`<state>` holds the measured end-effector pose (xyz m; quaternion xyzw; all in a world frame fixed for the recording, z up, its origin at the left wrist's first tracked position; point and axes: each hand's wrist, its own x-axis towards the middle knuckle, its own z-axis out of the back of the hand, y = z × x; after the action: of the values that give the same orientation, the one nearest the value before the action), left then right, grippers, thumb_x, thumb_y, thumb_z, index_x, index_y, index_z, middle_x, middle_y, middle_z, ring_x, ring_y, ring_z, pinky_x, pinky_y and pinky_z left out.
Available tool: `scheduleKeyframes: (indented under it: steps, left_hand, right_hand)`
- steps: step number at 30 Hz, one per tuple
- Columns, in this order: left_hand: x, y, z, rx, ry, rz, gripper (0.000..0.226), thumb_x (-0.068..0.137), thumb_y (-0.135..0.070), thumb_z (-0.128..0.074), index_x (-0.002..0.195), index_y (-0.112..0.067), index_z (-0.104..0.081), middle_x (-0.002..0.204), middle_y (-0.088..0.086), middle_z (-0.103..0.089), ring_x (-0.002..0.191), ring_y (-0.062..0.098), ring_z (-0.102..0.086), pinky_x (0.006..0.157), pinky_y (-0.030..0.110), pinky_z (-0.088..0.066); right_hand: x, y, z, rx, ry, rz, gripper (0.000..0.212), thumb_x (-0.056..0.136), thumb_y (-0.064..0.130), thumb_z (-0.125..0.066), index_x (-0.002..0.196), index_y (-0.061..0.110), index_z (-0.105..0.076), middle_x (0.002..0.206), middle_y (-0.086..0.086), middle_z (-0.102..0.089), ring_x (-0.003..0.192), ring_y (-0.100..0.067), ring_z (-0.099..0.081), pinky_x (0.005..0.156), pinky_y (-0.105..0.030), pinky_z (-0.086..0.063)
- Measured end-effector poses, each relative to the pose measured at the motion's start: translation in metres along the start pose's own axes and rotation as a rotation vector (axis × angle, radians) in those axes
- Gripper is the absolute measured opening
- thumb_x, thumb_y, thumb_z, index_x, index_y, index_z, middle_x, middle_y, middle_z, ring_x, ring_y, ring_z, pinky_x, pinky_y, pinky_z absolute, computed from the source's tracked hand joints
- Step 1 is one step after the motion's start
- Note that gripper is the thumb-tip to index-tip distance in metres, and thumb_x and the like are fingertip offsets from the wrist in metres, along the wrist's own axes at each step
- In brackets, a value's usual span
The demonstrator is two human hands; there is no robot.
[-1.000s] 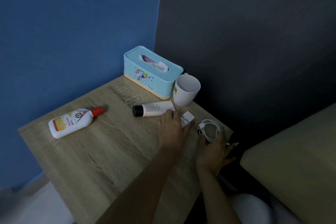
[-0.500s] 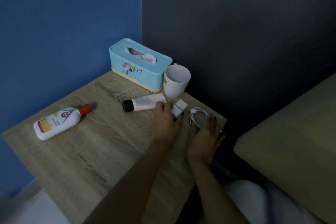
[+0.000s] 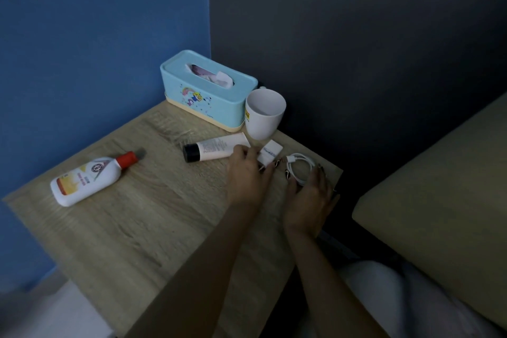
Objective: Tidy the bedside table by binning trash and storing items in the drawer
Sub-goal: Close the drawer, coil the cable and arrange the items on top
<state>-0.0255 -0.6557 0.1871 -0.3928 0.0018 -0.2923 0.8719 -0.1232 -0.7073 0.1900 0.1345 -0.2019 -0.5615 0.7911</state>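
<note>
On the wooden bedside table [image 3: 142, 228] lie a white lotion bottle [image 3: 87, 181] with a red cap, a pale cream tube [image 3: 216, 148] with a black cap, a small white charger block [image 3: 271, 151] and a coiled white cable [image 3: 300, 164]. My left hand [image 3: 247, 175] rests palm down with its fingertips gripping the near edge of the charger block, next to the tube's end. My right hand [image 3: 310, 197] sits just right of it, thumb and fingers spread around the near side of the cable coil, which lies flat on the table.
A light blue tissue box [image 3: 205, 90] stands in the back corner with a white mug [image 3: 263, 115] beside it. Blue and dark grey walls close the table's back. A beige mattress edge [image 3: 439, 186] lies to the right, across a dark gap.
My right hand has slid forward so its fingers now bracket the cable coil. My left hand stays on the charger block. The objects on the table have not moved.
</note>
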Motion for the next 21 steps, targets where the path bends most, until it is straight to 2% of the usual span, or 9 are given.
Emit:
scheduleKeyframes:
  steps: [7,11,14,16,18,21]
  left_hand:
    - [-0.001,0.001,0.0,-0.002,-0.012,-0.015,0.046,0.086,-0.044,-0.061,0.119,-0.012,-0.057,0.117,0.008,-0.049,0.104,0.021,-0.051,0.089,0.038,-0.05]
    - [-0.004,-0.002,0.005,-0.059,-0.05,0.0,0.049,0.085,-0.04,-0.064,0.123,-0.009,-0.056,0.119,0.011,-0.051,0.106,0.023,-0.052,0.09,0.034,-0.048]
    - [-0.013,-0.002,0.016,-0.095,-0.081,0.016,0.052,0.087,-0.04,-0.062,0.127,-0.008,-0.053,0.122,0.013,-0.051,0.107,0.023,-0.053,0.087,0.033,-0.049]
    - [-0.025,0.006,0.033,-0.064,-0.107,-0.018,0.049,0.089,-0.041,-0.058,0.125,-0.009,-0.054,0.119,0.013,-0.054,0.104,0.022,-0.054,0.084,0.033,-0.05]
    - [-0.035,0.021,0.053,0.019,-0.085,-0.074,0.043,0.09,-0.044,-0.051,0.12,-0.012,-0.055,0.113,0.01,-0.056,0.099,0.022,-0.055,0.081,0.034,-0.05]
    - [-0.042,0.051,0.101,0.124,-0.028,-0.087,0.028,0.094,-0.039,-0.049,0.106,-0.016,-0.06,0.103,0.005,-0.059,0.092,0.02,-0.056,0.077,0.03,-0.047]
  right_hand:
    - [0.0,0.001,0.001,0.038,0.001,-0.016,0.063,0.092,0.034,-0.055,0.147,0.014,-0.034,0.153,-0.004,-0.037,0.141,-0.024,-0.031,0.115,-0.054,-0.015]
    - [-0.001,0.002,0.004,0.129,-0.005,-0.031,0.074,0.088,0.038,-0.061,0.15,0.018,-0.027,0.157,-0.005,-0.028,0.144,-0.025,-0.027,0.115,-0.056,-0.012]
    - [-0.003,0.007,0.007,0.201,-0.049,-0.008,0.077,0.082,0.036,-0.066,0.148,0.018,-0.03,0.156,-0.007,-0.031,0.144,-0.026,-0.027,0.114,-0.059,-0.012]
    - [-0.007,0.011,0.009,0.222,-0.103,0.036,0.072,0.079,0.032,-0.067,0.143,0.019,-0.037,0.151,-0.008,-0.037,0.14,-0.028,-0.033,0.113,-0.059,-0.015]
    - [-0.011,0.01,0.009,0.208,-0.184,0.128,0.059,0.077,0.025,-0.07,0.132,0.017,-0.049,0.139,-0.012,-0.048,0.13,-0.03,-0.043,0.11,-0.056,-0.025]
    - [-0.02,0.013,0.015,0.206,-0.218,0.25,0.037,0.08,0.016,-0.071,0.116,0.014,-0.062,0.117,-0.014,-0.057,0.111,-0.032,-0.052,0.096,-0.05,-0.042]
